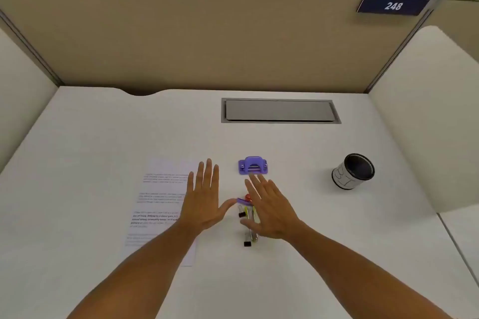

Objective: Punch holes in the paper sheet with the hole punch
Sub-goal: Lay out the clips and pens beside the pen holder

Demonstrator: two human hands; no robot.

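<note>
Hands over white desk, both flat, fingers straight and spread, holding nothing. Left hand lies above right edge of paper sheet; contact with it cannot be told. Right hand hovers over small clutter of pens and binder clips, partly hiding them. Purple hole punch sits at 12 o'clock from right hand, just beyond its fingertips, apart from the sheet. Paper sheet, printed with text blocks, lies flat at 9 o'clock of the punch. Black-and-white cup stands at 3 o'clock, well apart. Grey hatch set into desk at 12 o'clock. Plate "248" on partition at 1 o'clock.
</note>
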